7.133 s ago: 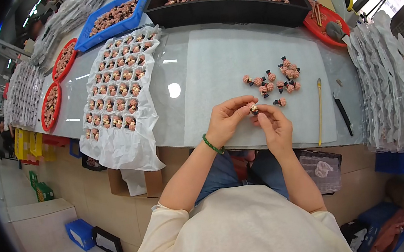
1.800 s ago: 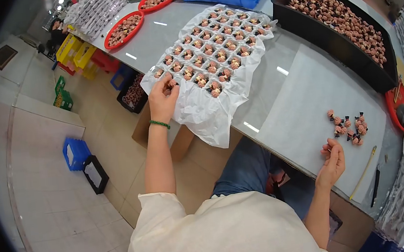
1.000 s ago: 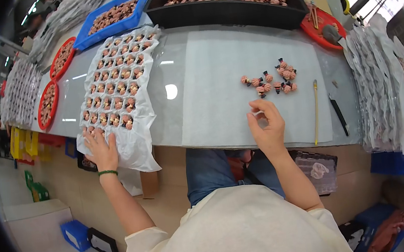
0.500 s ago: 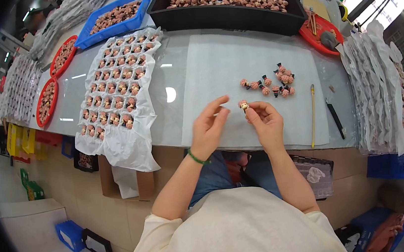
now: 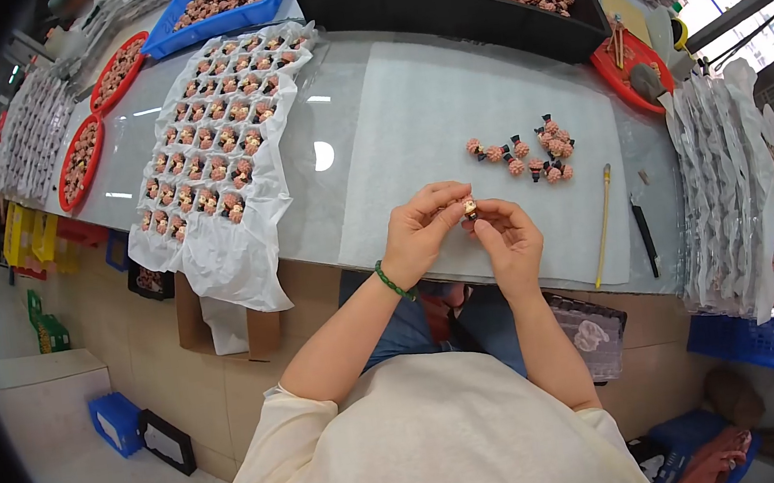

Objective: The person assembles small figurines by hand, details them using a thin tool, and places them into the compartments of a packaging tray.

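Between the fingertips of both hands is a small doll figurine (image 5: 470, 206) with pink curly hair, a pale face and a dark lower part. My left hand (image 5: 419, 233) pinches it from the left, at the head. From the right, my right hand (image 5: 511, 239) grips it lower down with thumb and fingers. Behind the hands, a loose group of similar figurines (image 5: 517, 167) lies on the white paper sheet (image 5: 392, 117). To their right are a thin yellow-handled brush (image 5: 604, 226) and a black pen-like tool (image 5: 644, 236).
A white padded tray (image 5: 233, 269) filled with figurines lies left. Behind stand a large black bin (image 5: 448, 20) and a blue tray (image 5: 224, 22), both full of figurines. Red bowls (image 5: 81, 167) sit far left, another red tray (image 5: 635, 70) at right, beside stacked wrapped trays (image 5: 725, 193).
My left hand has moved right and closed onto the figurine, which only my right hand held before. The view has shifted slightly.
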The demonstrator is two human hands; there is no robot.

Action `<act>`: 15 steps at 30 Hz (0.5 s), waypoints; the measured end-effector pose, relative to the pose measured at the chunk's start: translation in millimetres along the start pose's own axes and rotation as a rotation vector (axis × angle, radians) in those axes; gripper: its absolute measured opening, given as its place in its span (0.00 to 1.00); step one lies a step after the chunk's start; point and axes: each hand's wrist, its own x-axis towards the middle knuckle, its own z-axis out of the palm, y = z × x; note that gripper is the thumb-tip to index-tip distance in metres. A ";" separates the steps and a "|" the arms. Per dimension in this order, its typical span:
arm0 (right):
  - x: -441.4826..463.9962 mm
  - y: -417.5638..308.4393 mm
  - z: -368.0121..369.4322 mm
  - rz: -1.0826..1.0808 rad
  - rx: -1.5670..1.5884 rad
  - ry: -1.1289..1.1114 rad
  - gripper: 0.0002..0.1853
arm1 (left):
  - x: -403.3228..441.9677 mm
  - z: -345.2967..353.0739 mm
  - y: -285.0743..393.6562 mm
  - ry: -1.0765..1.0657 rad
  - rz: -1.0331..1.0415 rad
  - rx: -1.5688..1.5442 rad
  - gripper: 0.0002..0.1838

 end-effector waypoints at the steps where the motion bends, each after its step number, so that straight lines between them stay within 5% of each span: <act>1: -0.2 0.3 -0.3 0.002 -0.002 0.002 0.11 | 0.6 -0.2 -0.2 -0.024 0.004 0.001 0.11; 15: -2.5 5.4 0.4 -0.097 -0.034 0.056 0.16 | 0.5 -0.1 3.3 -0.034 -0.139 -0.078 0.11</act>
